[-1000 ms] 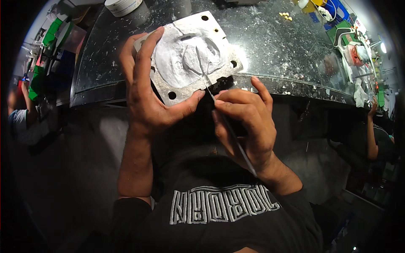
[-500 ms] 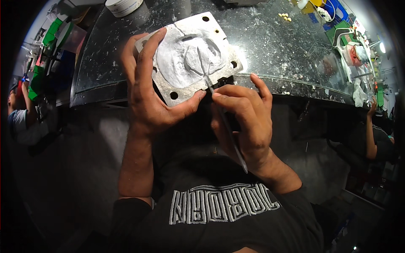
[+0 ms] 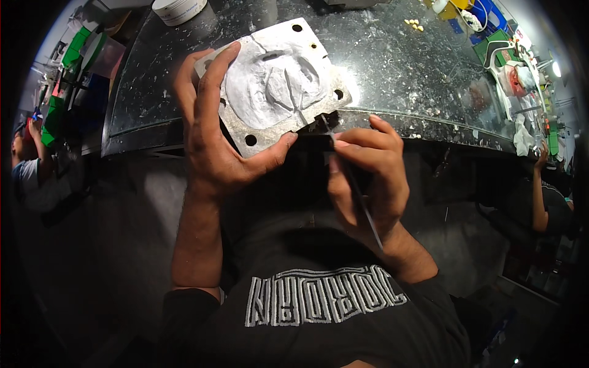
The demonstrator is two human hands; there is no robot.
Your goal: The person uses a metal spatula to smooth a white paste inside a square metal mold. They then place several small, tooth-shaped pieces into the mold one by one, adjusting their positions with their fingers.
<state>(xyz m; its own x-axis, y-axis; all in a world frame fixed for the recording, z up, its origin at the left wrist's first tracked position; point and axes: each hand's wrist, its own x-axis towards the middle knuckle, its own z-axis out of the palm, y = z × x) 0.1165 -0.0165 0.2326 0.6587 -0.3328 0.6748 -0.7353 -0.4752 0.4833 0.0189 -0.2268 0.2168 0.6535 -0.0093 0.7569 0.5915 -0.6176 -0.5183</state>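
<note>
My left hand [image 3: 211,138] grips a flat metal flask half [image 3: 270,140] by its left and near edges, holding it tilted above the near edge of the bench. White plaster [image 3: 248,101] fills the flask, with a horseshoe-shaped ridge, a raised middle and a groove running to the near rim. Several round holes pierce the metal corners. My right hand [image 3: 374,168] pinches a slim metal carving tool [image 3: 358,191] like a pen. The tool's tip is just off the flask's near right edge, apart from the plaster.
The dark, white-speckled bench [image 3: 405,73] spans the far side. A white round tub [image 3: 178,10] stands at far left, and several small yellowish pieces [image 3: 414,25] lie at far right. Coloured bins [image 3: 491,18] sit beyond. Other people [image 3: 32,165] are at both sides.
My right hand has drawn the carving tool away from the plaster groove, toward the right. The flask has shifted very slightly left in my left hand.
</note>
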